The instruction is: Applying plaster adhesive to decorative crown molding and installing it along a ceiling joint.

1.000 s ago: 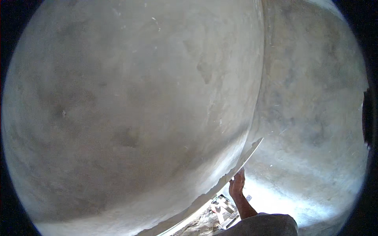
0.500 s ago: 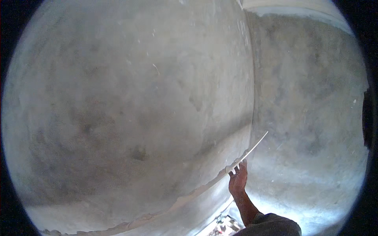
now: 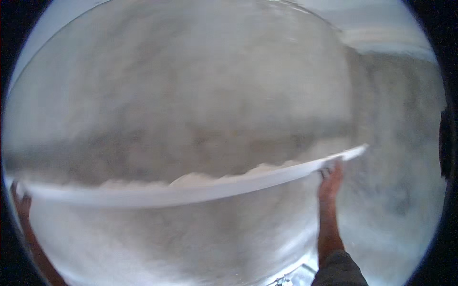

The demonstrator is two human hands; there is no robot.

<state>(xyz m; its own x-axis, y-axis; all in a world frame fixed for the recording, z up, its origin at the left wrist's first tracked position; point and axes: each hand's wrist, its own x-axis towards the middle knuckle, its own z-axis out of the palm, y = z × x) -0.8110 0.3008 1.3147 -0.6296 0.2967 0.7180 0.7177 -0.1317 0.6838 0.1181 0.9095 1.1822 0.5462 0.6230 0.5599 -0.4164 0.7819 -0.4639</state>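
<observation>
A long white moulding strip (image 3: 210, 189) stretches across the plastered wall, with lumpy pale paste (image 3: 193, 179) along its upper edge. My left hand (image 3: 21, 204) grips the strip near its left end, at the edge of the view. My right hand (image 3: 330, 183) holds it from below a little short of its right end, fingers curled to it. Both arms are raised. The picture is blurred, so whether the strip lies flat on the wall cannot be told.
A grey-beige wall (image 3: 200, 86) fills most of the view and meets a second wall (image 3: 396, 119) at a corner on the right. A pale band (image 3: 391, 24) runs along the top. A small bright patch with clutter (image 3: 291, 279) shows at the bottom.
The view has turned, so the strip now runs nearly level rather than steeply. My right hand has risen with it, and my left hand has come into view at the far left.
</observation>
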